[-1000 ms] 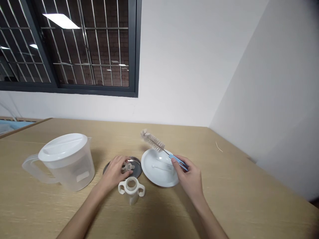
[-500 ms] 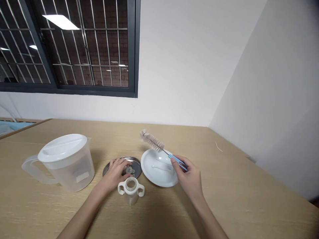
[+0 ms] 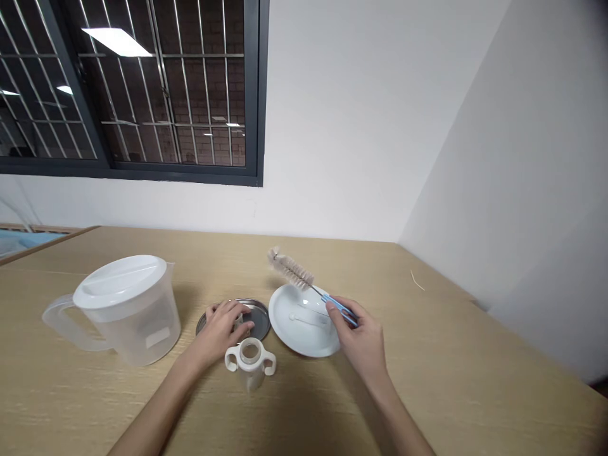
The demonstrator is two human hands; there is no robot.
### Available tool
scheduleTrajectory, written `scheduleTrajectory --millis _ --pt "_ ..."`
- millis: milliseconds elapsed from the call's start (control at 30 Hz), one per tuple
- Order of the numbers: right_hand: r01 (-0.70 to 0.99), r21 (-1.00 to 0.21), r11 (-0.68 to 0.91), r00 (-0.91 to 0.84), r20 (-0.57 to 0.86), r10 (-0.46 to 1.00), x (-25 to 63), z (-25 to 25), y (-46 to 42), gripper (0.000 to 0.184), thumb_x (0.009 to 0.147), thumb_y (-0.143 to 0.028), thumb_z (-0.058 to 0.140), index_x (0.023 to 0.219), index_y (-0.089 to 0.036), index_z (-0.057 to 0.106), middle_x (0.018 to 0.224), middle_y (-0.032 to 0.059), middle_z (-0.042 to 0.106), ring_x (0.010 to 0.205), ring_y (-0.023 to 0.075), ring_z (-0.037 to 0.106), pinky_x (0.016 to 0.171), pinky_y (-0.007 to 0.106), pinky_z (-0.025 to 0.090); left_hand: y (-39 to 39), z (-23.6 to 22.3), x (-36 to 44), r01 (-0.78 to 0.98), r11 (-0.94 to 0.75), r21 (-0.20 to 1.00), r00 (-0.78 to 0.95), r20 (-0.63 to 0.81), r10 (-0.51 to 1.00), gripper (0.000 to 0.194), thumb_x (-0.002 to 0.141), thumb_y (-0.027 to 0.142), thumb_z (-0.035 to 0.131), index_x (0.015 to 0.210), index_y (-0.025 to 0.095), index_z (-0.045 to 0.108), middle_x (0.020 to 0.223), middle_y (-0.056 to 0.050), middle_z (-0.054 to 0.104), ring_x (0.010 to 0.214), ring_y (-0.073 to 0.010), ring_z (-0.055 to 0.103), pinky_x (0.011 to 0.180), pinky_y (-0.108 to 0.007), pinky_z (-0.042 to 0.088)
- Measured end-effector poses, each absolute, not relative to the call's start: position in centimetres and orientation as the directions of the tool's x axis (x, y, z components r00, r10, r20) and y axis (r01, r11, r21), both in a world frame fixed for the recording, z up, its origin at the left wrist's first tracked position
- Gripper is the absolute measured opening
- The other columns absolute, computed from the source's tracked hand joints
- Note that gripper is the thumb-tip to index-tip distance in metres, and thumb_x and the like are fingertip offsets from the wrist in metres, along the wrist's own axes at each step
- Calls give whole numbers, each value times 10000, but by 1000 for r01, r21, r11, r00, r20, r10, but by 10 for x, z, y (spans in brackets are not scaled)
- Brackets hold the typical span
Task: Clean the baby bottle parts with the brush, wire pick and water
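Note:
My right hand [image 3: 361,332] grips the blue handle of a bottle brush [image 3: 294,271], whose pale bristle head points up and left over the rim of a white bowl [image 3: 294,339]. My left hand [image 3: 225,326] is over a round metal tray [image 3: 260,316], with thumb and fingers curled round a bottle nipple [image 3: 239,322] that they mostly hide. Just in front of it stands an uncapped baby bottle [image 3: 251,367] with two white side handles. A thin, clear, spoon-like piece [image 3: 308,319] rests in the bowl.
A lidded translucent pitcher [image 3: 137,323] stands on the left of the wooden table [image 3: 228,418], its handle facing left. A short pale string [image 3: 417,280] lies at the right. A white wall [image 3: 342,126] and a barred window [image 3: 180,95] are behind.
The thumb and fingers of my left hand have closed round the nipple, which showed between them before. My right hand and the brush have hardly moved.

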State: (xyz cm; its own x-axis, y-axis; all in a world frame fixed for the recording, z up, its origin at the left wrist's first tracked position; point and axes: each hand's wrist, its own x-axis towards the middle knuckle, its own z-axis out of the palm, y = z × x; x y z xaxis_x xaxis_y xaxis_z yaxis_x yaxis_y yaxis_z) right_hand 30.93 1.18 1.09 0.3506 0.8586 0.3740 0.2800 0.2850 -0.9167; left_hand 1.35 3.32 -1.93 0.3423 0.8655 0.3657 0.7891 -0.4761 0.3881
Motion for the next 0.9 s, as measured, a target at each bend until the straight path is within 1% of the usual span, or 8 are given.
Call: scheduleTrajectory --millis 67,133,233,400,500,700,800,900 --pt "277 -918 283 350 371 860 309 11 12 417 750 -527 687 937 -156 716 959 110 748 843 246 710 725 315 589 32 -13 16 799 -460 388 313 386 868 271 980 401 379 1024 266 610 1052 -31 671 1060 -235 565 956 -409 328" --pt "279 -918 281 350 370 861 310 10 12 416 749 -526 686 938 -157 716 960 110 748 845 246 709 730 317 587 32 -10 17 810 -438 389 272 412 869 301 994 382 343 944 242 604 980 -35 678 1001 -229 577 922 -403 329" --pt "287 -917 277 348 369 862 311 10 13 416 748 -529 684 937 -160 717 962 108 748 856 247 707 733 315 582 34 -8 16 818 -417 397 218 457 863 303 990 377 360 863 218 584 903 -37 673 935 -223 582 879 -387 336" --pt "310 -917 250 344 353 870 314 10 15 416 744 -532 680 935 -165 723 965 103 749 863 246 703 726 310 571 36 -9 13 803 -437 405 182 531 828 325 981 367 390 746 201 543 773 -23 634 794 -192 565 813 -344 359" --pt "311 -919 241 392 355 849 318 10 17 428 738 -545 669 908 -156 730 947 109 750 842 245 701 726 313 564 37 -8 13 799 -442 407 161 564 810 340 982 347 382 696 201 494 727 -18 603 742 -181 538 766 -326 364" --pt "396 -901 180 475 368 800 331 7 22 395 756 -523 619 798 -154 751 868 91 758 840 256 689 746 306 520 36 -7 13 779 -459 427 162 570 805 321 986 339 371 712 207 475 725 -12 573 739 -182 522 761 -323 378" --pt "454 -881 136 490 374 787 337 5 26 388 778 -505 589 753 -153 750 814 77 755 805 255 682 706 291 491 34 -6 13 765 -445 466 138 556 819 289 986 353 367 782 210 512 777 -20 588 780 -194 537 775 -331 391" --pt "473 -873 115 528 386 757 343 4 28 391 780 -496 581 737 -144 746 793 74 749 796 258 675 694 280 474 31 -5 13 744 -419 520 113 520 847 269 991 365 350 862 217 532 837 -29 601 829 -203 552 794 -339 402"
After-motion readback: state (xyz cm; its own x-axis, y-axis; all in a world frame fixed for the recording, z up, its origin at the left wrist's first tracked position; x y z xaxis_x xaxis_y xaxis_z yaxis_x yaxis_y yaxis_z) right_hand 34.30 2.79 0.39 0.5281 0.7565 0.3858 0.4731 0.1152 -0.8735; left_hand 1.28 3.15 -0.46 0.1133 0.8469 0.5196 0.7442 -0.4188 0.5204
